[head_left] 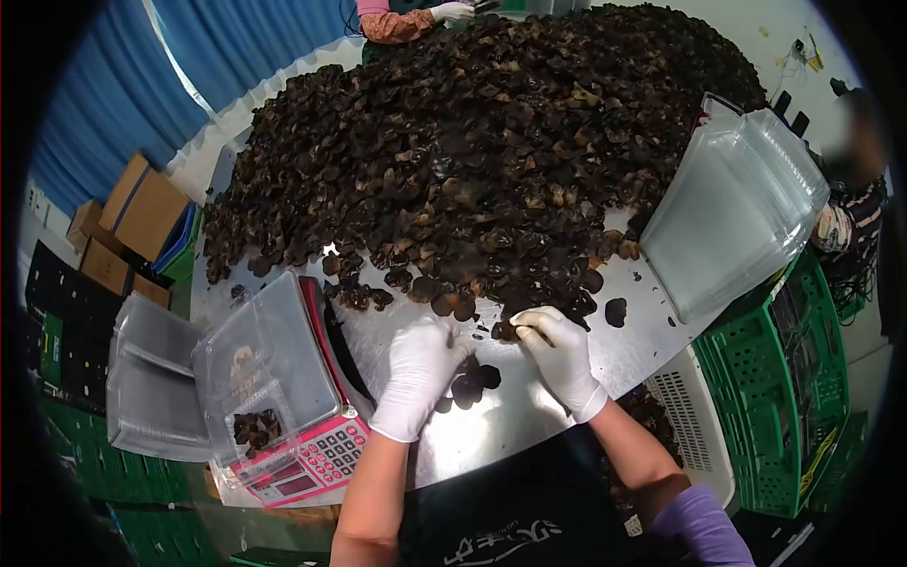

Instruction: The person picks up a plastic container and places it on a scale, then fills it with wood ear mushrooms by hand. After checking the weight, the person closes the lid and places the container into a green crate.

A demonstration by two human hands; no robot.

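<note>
A large heap of dark brown wood ear mushrooms (453, 161) covers the metal table. My right hand (559, 357), in a white glove, pinches a wood ear piece (505, 331) at the heap's near edge. My left hand (420, 367), also gloved, is curled closed on the tabletop; whatever lies under its fingers is hidden. Just right of it lie a few loose dark pieces (472, 385). To the left, a pink scale (326, 458) carries a clear plastic tray (269, 369) with some wood ear pieces in it.
Stacked clear trays (156, 387) stand left of the scale, and another stack of clear trays (727, 208) leans at the table's right edge. Beside it are green crates (765, 397) and a white basket (694, 416). A gloved co-worker's hand (453, 11) shows behind the heap.
</note>
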